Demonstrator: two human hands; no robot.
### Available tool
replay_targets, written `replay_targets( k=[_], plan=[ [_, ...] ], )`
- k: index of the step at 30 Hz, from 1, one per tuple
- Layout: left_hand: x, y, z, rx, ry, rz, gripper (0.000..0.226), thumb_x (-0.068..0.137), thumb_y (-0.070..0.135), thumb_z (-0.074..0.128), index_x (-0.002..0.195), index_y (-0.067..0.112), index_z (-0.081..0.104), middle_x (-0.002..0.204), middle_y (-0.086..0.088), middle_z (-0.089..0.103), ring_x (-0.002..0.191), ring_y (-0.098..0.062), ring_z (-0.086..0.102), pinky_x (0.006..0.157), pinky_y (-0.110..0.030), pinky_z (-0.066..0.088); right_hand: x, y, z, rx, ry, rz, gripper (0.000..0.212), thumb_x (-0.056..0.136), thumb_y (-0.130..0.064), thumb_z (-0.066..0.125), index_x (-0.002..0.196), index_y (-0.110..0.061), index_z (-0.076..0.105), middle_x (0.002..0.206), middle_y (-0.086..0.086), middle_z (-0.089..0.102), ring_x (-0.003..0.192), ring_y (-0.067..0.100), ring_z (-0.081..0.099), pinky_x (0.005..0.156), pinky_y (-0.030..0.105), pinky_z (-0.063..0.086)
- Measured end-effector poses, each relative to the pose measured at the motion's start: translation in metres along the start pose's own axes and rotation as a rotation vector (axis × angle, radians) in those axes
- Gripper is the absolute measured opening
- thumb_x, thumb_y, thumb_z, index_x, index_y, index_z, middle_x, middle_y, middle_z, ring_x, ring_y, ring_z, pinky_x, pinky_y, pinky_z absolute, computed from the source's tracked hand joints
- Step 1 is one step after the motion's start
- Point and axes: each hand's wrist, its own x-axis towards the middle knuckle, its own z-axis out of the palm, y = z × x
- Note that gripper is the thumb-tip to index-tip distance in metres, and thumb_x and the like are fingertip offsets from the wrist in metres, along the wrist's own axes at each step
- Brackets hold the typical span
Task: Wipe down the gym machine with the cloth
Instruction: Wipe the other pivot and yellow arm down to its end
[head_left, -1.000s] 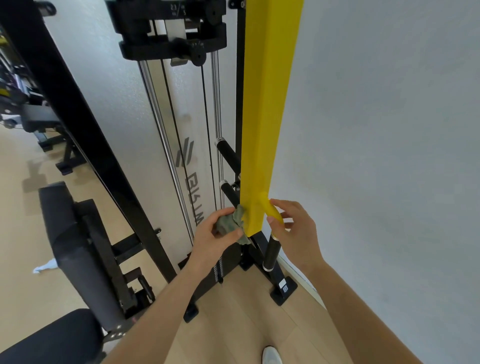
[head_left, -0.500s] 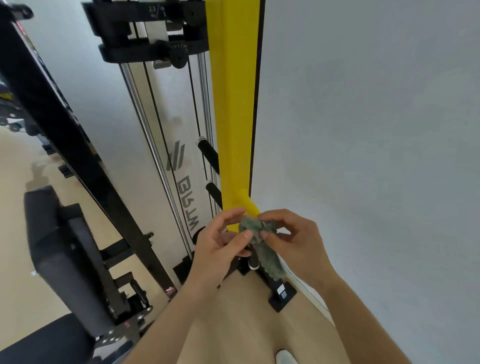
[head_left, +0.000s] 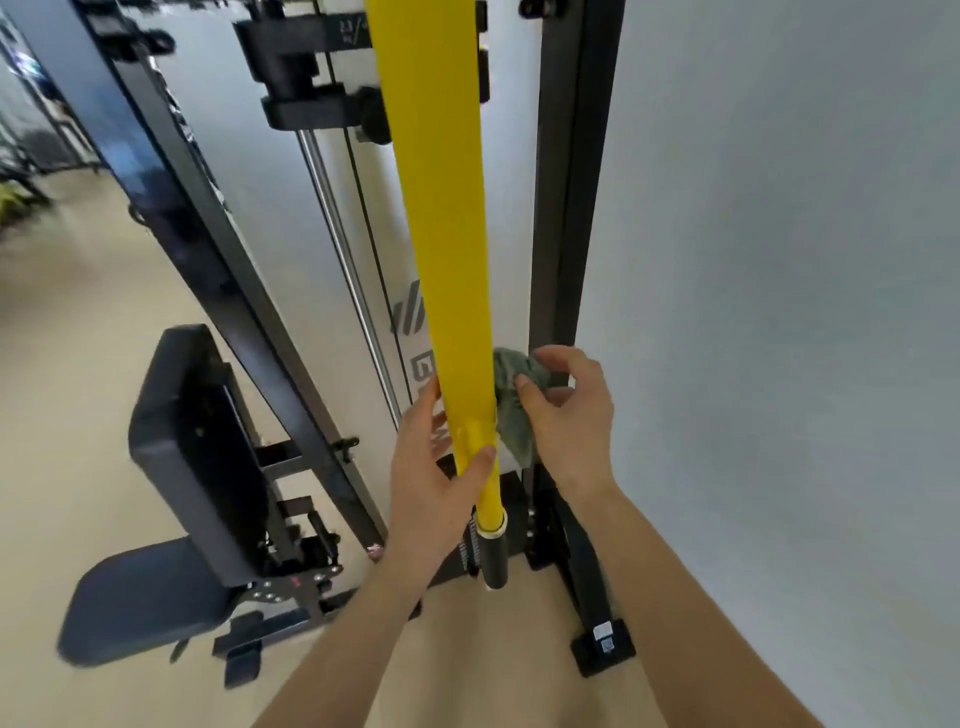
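**A:** What are the person's fingers doing?

**B:** The fingers (head_left: 558, 359) of the right hand (head_left: 571, 421) are curled round a bunched grey-green cloth (head_left: 517, 431), with the thumb pinching it. They press it to the right edge of the hanging yellow band (head_left: 441, 234). The left hand (head_left: 431, 467) grips that band low down, thumb across the front and the other fingers behind it.

**A:** Is that different from a second ago?

**B:** Yes. Then the left hand held the cloth on the band's left side while the right hand pinched its edge. Half a second ago both hands had the cloth between them. Now it has changed hands and the roles are swapped.

**A:** What does that mean for the wiping?

**B:** Probably the band's left side is done and the right side is just starting. The rest of the gym machine (head_left: 561, 208) appears still to be wiped: its black upright, the guide rods (head_left: 340, 249) and the padded bench (head_left: 192, 441) off to the left. So the task seems to be at an early stage.
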Motion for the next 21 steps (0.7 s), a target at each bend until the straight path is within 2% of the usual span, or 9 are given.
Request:
replay_targets(
  k=[1,3,5,7,9,13,16,19,21],
  plan=[
    [-0.002,-0.001,0.003,-0.002,0.014,0.001,0.074,0.088,0.015,0.077,0.149,0.035,0.039,0.129,0.042,0.050,0.122,0.012,0.051,0.090,-0.004,0.045,0.001,0.002,0.003,0.017,-0.053,-0.051,0.023,0.093,-0.018,0.070,0.112,-0.028,0.062,0.113,-0.008,0.059,0.100,0.008,0.064,0.084,0.019,0.056],
    [-0.004,-0.004,0.005,-0.010,0.031,-0.009,0.072,0.090,0.014,0.075,0.152,0.028,0.040,0.136,0.026,0.055,0.125,0.005,0.053,0.096,-0.011,0.048,-0.001,0.008,0.004,0.061,-0.165,-0.144,0.025,0.094,-0.014,0.068,0.116,-0.025,0.063,0.112,-0.010,0.060,0.106,0.004,0.060,0.088,0.016,0.052],
    [-0.004,-0.006,0.004,-0.004,0.049,-0.014,0.074,0.090,0.015,0.075,0.153,0.027,0.039,0.141,0.013,0.056,0.128,-0.003,0.054,0.102,-0.023,0.050,-0.003,0.019,-0.001,0.158,-0.301,-0.190,0.035,0.092,-0.006,0.069,0.123,-0.021,0.061,0.121,-0.003,0.059,0.114,0.008,0.059,0.088,0.018,0.054],
    [-0.004,-0.008,0.004,-0.001,0.070,-0.026,0.074,0.090,0.016,0.076,0.154,0.026,0.039,0.142,0.010,0.057,0.130,-0.008,0.054,0.105,-0.034,0.051,-0.004,0.033,-0.008,0.234,-0.442,-0.204,0.049,0.088,0.000,0.071,0.132,-0.018,0.058,0.131,0.004,0.055,0.121,0.016,0.057,0.089,0.024,0.057],
    [-0.005,-0.009,0.004,-0.002,0.090,-0.036,0.074,0.089,0.016,0.075,0.154,0.024,0.040,0.143,0.008,0.058,0.131,-0.012,0.054,0.107,-0.041,0.051,-0.005,0.046,-0.012,0.232,-0.525,-0.193,0.056,0.085,0.003,0.074,0.135,-0.018,0.057,0.135,0.005,0.051,0.122,0.016,0.057,0.089,0.028,0.059],
    [-0.005,-0.012,0.005,0.030,0.100,-0.034,0.073,0.089,0.025,0.071,0.155,0.024,0.039,0.143,0.010,0.058,0.134,-0.015,0.054,0.107,-0.047,0.051,-0.005,0.083,-0.001,0.082,-0.552,-0.099,0.053,0.082,0.001,0.077,0.127,-0.022,0.060,0.126,-0.001,0.054,0.113,0.012,0.059,0.093,0.035,0.059],
    [-0.006,-0.014,0.004,0.042,0.121,-0.033,0.071,0.089,0.028,0.069,0.154,0.022,0.040,0.140,0.009,0.060,0.132,-0.017,0.056,0.104,-0.048,0.053,-0.004,0.104,0.005,-0.121,-0.632,0.017,0.050,0.083,-0.011,0.080,0.127,-0.021,0.060,0.118,-0.010,0.054,0.110,0.011,0.057,0.102,0.040,0.053],
    [-0.008,-0.015,0.005,0.014,0.142,-0.038,0.071,0.089,0.026,0.067,0.154,0.019,0.040,0.141,0.006,0.060,0.133,-0.022,0.055,0.105,-0.051,0.052,-0.005,0.110,0.003,-0.176,-0.708,0.074,0.053,0.082,-0.019,0.083,0.129,-0.023,0.060,0.112,-0.017,0.053,0.103,0.008,0.058,0.102,0.039,0.053],
    [-0.010,-0.015,0.005,-0.008,0.144,-0.036,0.070,0.090,0.023,0.067,0.154,0.018,0.040,0.143,0.004,0.060,0.134,-0.025,0.055,0.104,-0.054,0.052,-0.005,0.107,0.002,-0.165,-0.690,0.079,0.052,0.080,-0.019,0.084,0.127,-0.025,0.063,0.108,-0.021,0.053,0.100,0.006,0.059,0.101,0.035,0.053]
  ],
)
